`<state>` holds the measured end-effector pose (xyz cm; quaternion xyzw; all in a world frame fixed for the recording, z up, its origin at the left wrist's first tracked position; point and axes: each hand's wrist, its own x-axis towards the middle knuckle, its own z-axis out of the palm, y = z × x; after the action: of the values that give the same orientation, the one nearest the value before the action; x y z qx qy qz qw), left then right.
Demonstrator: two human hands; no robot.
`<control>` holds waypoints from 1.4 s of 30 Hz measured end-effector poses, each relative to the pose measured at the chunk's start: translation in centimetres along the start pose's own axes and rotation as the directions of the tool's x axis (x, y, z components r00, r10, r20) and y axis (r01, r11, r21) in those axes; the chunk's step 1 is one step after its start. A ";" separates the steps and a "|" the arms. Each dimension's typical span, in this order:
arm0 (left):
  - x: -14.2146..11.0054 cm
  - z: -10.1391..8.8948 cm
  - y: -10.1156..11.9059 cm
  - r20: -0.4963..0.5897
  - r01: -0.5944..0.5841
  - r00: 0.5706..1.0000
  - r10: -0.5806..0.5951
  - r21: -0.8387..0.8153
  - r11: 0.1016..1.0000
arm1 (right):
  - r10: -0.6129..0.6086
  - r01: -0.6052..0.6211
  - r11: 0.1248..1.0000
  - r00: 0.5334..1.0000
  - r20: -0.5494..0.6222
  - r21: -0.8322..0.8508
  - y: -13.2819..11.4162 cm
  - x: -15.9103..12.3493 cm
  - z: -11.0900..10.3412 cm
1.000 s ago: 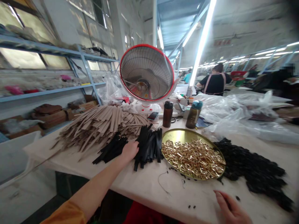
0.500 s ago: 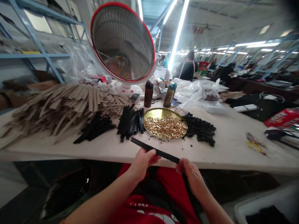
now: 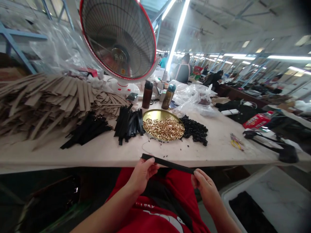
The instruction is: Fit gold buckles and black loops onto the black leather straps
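A flat black strap (image 3: 170, 163) is stretched between my two hands over the table's front edge. My left hand (image 3: 143, 171) pinches it near its left end, thumb on top. At the other end, the fingers of my right hand (image 3: 203, 182) close on the strap's tip. Beyond it stands a round gold tray (image 3: 155, 113) heaped with small gold-coloured metal fittings (image 3: 165, 128). Left of the tray lies a bundle of black strips (image 3: 130, 124); to its right is a pile of small black pieces (image 3: 195, 129).
Brown strips (image 3: 48, 100) are heaped at left, beside more black straps (image 3: 87, 131). A fan (image 3: 119, 42) and two bottles (image 3: 147, 94) stand behind. Yellow-handled pliers (image 3: 236, 142) lie at right. Below right is a white bin (image 3: 274, 184) with black material. Other people sit farther back.
My view has turned to the right. The strap's left end has come nearer to me, with my left thumb now closer to that end. Both hands still hold it.
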<state>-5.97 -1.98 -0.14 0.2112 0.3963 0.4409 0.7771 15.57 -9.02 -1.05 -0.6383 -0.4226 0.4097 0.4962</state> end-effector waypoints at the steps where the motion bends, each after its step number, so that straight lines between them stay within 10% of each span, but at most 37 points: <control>1: 0.0 -0.4 0.2 0.050 0.009 0.999 -0.011 0.047 0.999 | -0.004 0.003 1.000 1.000 -0.026 -0.008 0.1 0.4 -0.4; 8: 0.4 -0.6 -0.3 0.389 0.131 0.808 -0.443 0.614 0.778 | 0.014 -0.015 1.000 0.997 -0.081 -0.011 0.3 4.1 0.5; 15: 6.0 4.7 -0.9 0.324 0.227 0.863 -0.387 0.437 0.870 | -0.094 0.105 0.956 0.994 0.051 -0.275 1.2 9.7 0.9; 23: 11.6 8.3 1.4 0.205 0.551 0.808 -0.553 0.069 0.831 | -0.198 0.047 0.694 0.972 -0.127 -0.718 3.4 20.2 -8.9; 28: 13.5 8.8 1.6 0.233 0.637 0.753 -0.615 -0.024 0.770 | -0.191 0.020 0.141 0.982 -0.007 -0.990 3.9 22.6 -9.2; 30: 14.0 8.6 1.7 0.251 0.656 0.739 -0.626 -0.052 0.753 | -0.181 0.032 0.057 0.983 0.022 -0.998 4.1 22.5 -9.2; 37: 14.7 8.0 1.6 0.238 0.642 0.747 -0.620 -0.020 0.766 | -0.236 0.089 0.230 0.971 0.033 -0.969 3.9 20.5 -8.6; 42: 14.2 7.9 1.0 0.171 0.330 0.876 -0.451 0.470 0.819 | -0.205 0.243 0.470 0.965 0.163 -0.849 3.6 18.6 -6.0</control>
<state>4.10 10.75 -0.84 0.3482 0.4062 0.1392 0.8333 27.43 6.29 -5.42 -0.7311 -0.6590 0.0881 0.1529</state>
